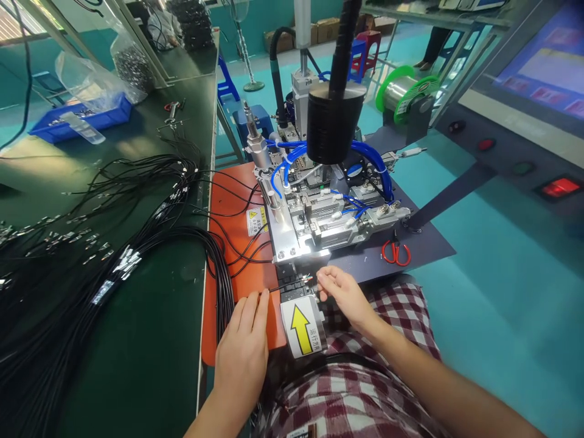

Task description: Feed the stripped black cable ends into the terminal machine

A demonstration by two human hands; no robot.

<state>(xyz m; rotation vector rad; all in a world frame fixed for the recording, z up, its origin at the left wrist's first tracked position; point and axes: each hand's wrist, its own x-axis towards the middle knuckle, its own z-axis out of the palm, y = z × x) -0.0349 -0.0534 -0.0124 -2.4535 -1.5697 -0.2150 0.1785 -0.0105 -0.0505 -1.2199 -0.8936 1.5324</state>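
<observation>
My left hand [244, 337] lies over the edge of the orange board, its fingertips together on a thin black cable [276, 288]. That cable runs right into a small black fixture [292, 288] at the front of the machine [319, 213]. Its stripped end shows fine coloured wires [306, 278]. Just right of those wires is my right hand [337, 292], with thumb and forefinger pinched; whatever lies between them is too small to make out. Below the fixture sits a white label with a yellow arrow [300, 327].
Bundled black cables [223, 280] cross the orange board [269, 316] from the green table [150, 340]. Red-handled scissors [396, 253] lie right of the machine. A black cylinder [335, 125] hangs overhead. A control panel [511, 152] stands at the right, a blue tray [82, 118] at the left.
</observation>
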